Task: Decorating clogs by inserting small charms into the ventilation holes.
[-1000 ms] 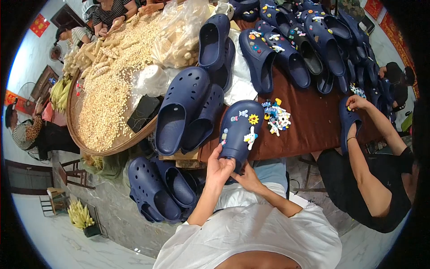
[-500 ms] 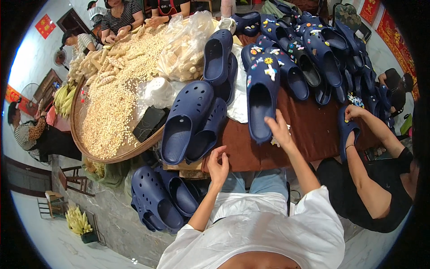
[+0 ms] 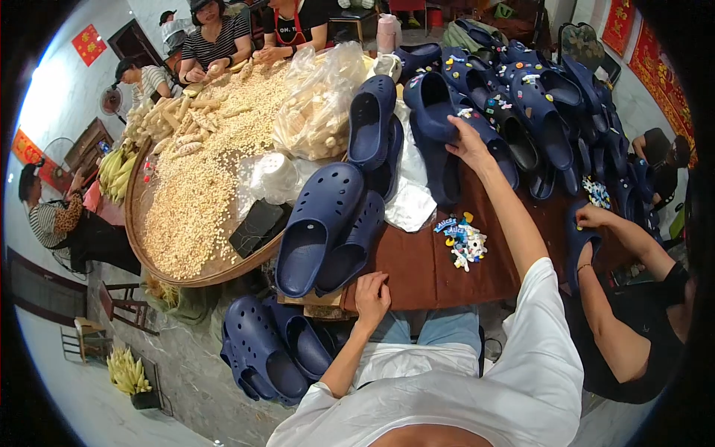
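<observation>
At the far left a wide round basket (image 3: 138, 216) holds a spread of pale kernels (image 3: 190, 201) with husked cobs heaped at its far rim. Beside it, on the brown bench (image 3: 417, 272), two dark blue clogs (image 3: 328, 231) lie side by side, toes pointing away, their heels at the near edge. Below that edge, more blue clogs (image 3: 268, 350) are piled on the floor. The left hand (image 3: 372, 292) rests on the bench's near edge just beside the heels of the two clogs, fingers curled loosely, its grip empty. Right of it, a small heap of coloured shoe charms (image 3: 463, 240) lies on the bare brown surface. Farther back, the right hand (image 3: 469, 143) is stretched out over the bench, its grip laid on a dark blue clog (image 3: 439, 112) dressed with charms, at the near end of a long row of decorated clogs (image 3: 544, 112). At the far right another person's hand (image 3: 592, 216) holds a further clog.
</observation>
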`<state>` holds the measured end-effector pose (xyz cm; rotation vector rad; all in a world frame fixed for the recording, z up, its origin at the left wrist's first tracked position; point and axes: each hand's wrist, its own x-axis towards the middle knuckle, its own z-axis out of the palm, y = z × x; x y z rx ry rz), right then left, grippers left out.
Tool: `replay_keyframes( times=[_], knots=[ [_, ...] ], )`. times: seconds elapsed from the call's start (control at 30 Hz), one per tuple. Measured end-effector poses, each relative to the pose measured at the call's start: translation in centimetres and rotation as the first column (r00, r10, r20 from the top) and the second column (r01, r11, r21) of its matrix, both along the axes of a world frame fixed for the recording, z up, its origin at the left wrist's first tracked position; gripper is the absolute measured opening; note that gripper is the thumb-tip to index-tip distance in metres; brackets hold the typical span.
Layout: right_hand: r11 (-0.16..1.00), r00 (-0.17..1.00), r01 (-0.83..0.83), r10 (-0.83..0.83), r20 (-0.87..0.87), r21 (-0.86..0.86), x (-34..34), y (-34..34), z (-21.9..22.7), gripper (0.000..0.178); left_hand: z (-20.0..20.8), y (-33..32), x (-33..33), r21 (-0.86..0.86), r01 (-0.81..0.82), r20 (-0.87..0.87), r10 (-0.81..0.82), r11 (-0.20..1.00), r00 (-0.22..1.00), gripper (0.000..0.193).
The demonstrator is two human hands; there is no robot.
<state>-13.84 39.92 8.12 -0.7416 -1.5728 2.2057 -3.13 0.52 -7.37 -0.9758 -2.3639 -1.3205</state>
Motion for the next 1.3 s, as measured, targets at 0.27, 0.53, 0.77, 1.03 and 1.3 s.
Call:
replay_keyframes(
  times=[0.27,0.53,0.77,1.03,1.3],
  knots=[
    [0.982,0.971,0.174,-0.183,-0.153,-0.068,-1.3,0.5,-3.3,0.037,-0.3,0.1,0.2,-0.034,-0.018,-0.02,0.017,0.999,1.0,0.024],
    [0.94,0.928,0.331,-0.34,-0.154,-0.082,-2.7,0.5,-5.1,0.04,-0.5,0.7,-0.2,-0.053,-0.005,-0.024,0.004,0.999,1.0,0.024],
    [0.808,1.0,-0.01,0.022,-0.012,0.589,-4.7,-8.5,-5.5,0.064,-0.3,0.5,0.1,-0.07,-0.025,-0.039,0.022,0.997,0.999,0.023],
    [0.864,0.958,-0.216,0.097,0.271,0.455,-8.5,-12.9,-4.5,0.08,-1.0,0.0,0.4,-0.085,-0.027,-0.036,0.024,0.996,0.999,0.025],
    [0.773,0.992,-0.017,-0.065,0.106,0.634,-4.9,-8.6,-7.1,0.061,-1.0,0.7,0.1,-0.067,-0.049,-0.059,0.045,0.997,0.997,0.024]
  ],
)
